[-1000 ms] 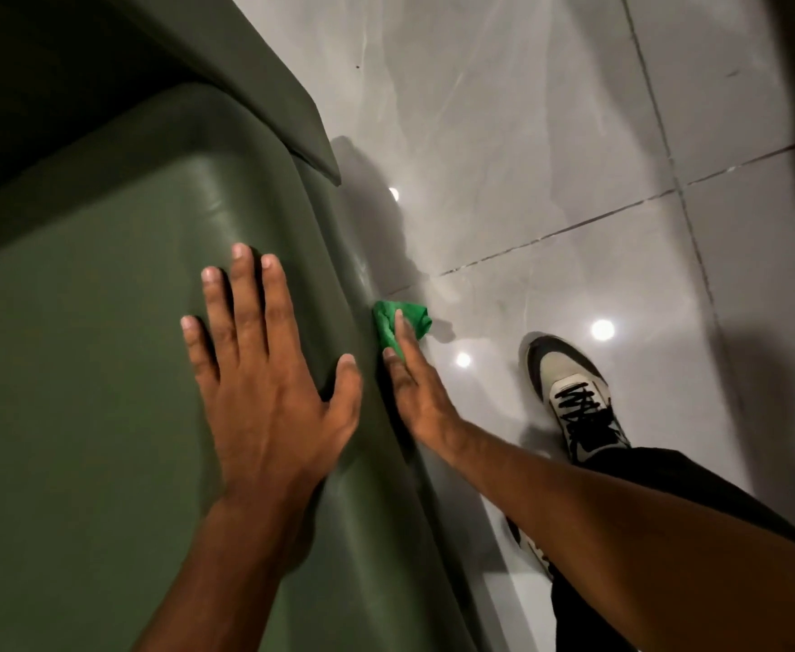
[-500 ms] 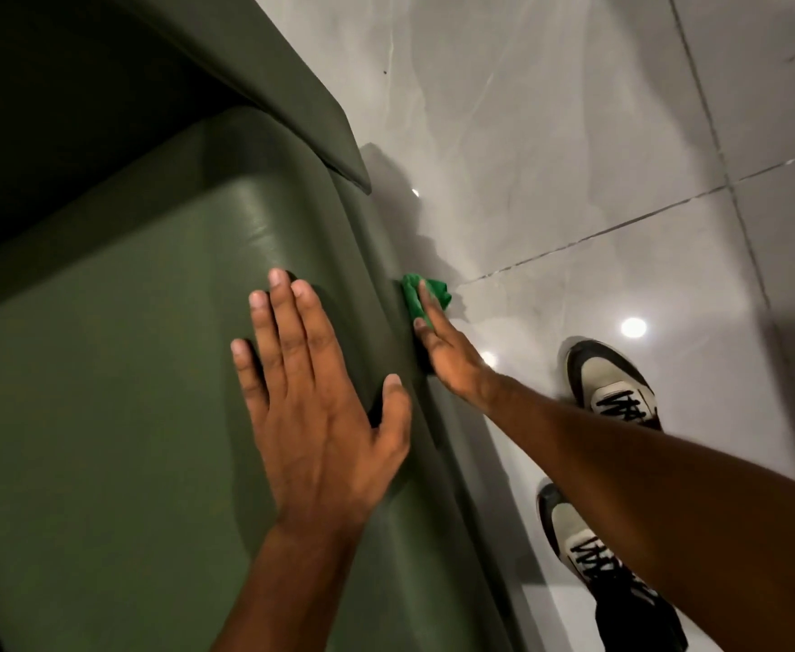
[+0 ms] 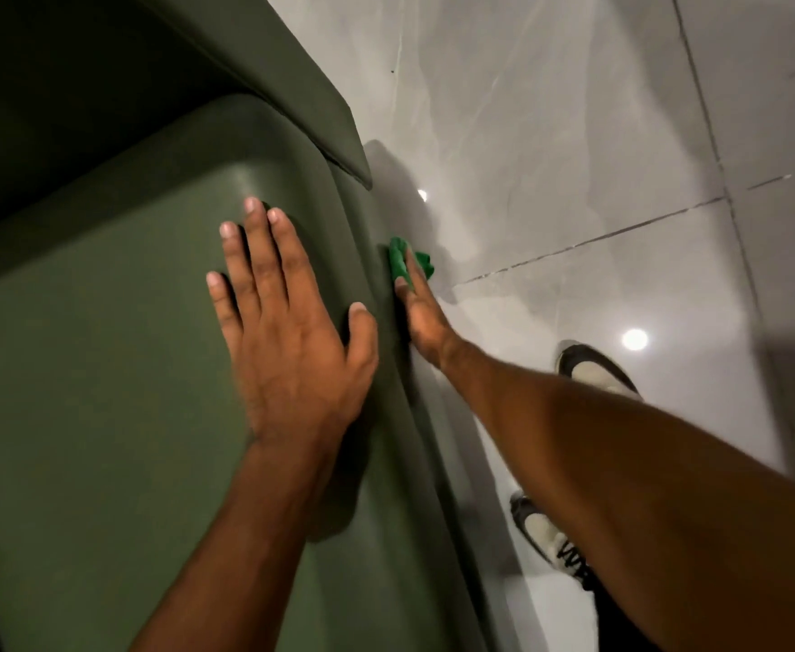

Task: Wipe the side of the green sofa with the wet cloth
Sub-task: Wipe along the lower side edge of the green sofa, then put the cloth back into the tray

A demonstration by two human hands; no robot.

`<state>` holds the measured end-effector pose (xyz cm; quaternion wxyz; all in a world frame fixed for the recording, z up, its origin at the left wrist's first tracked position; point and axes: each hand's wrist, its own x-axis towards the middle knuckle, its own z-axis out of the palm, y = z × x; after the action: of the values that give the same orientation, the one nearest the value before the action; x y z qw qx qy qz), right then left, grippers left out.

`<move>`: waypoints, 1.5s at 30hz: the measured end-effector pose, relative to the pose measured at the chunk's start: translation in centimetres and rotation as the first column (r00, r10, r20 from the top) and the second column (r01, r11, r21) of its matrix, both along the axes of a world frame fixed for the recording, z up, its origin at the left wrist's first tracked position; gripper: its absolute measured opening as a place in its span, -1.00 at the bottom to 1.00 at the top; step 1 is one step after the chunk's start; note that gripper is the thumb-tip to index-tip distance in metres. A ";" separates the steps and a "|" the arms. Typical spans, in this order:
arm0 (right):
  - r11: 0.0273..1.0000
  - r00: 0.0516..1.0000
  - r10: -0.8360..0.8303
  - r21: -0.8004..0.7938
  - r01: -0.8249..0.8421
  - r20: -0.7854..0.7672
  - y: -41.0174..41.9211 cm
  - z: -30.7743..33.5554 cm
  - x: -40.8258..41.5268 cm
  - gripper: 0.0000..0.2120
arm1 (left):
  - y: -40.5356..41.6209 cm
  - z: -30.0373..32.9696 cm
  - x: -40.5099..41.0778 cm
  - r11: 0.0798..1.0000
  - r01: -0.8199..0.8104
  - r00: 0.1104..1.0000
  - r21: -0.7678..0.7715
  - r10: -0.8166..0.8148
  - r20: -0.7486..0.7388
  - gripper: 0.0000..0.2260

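The green sofa [image 3: 104, 392] fills the left half of the view, seen from above. My left hand [image 3: 287, 331] lies flat on its top surface with fingers spread, holding nothing. My right hand [image 3: 421, 317] reaches down over the edge and presses a bright green cloth [image 3: 402, 261] against the sofa's outer side. Only the cloth's upper folds show past my fingertips; the rest is hidden under the hand.
A dark green cushion or backrest [image 3: 245, 63] overhangs at the top. Glossy grey floor tiles [image 3: 574, 157] spread to the right with light reflections. My two sneakers [image 3: 593, 369] stand on the floor close beside the sofa.
My right hand with the cloth has slid forward along the sofa's side. My left hand has shifted forward on the top, and my feet have stepped along.
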<state>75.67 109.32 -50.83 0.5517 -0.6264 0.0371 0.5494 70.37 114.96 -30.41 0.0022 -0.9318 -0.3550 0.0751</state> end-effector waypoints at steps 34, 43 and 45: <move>0.200 0.182 0.973 0.127 -0.972 -0.144 -32.0 34.8 -17.3 -0.43 | -55.8 20.5 -33.2 -0.216 -0.799 -0.249 -0.561 0.968 -0.018 -0.40; -0.457 -0.488 0.865 0.215 -0.863 -0.120 -52.3 41.0 -39.4 -0.44 | -84.6 25.5 -46.7 -0.682 -0.372 -0.927 -0.630 0.308 0.214 -0.50; -0.541 -0.562 0.820 0.173 -0.823 -0.107 -58.2 40.6 -44.0 -0.57 | -90.9 25.6 -49.6 -0.660 -0.224 -0.963 -0.717 0.037 0.266 -0.41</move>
<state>31.72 51.12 -10.25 -0.2318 -0.2732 -0.4727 0.8051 20.77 24.07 -4.83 -0.1047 0.2234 -0.8773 -0.4118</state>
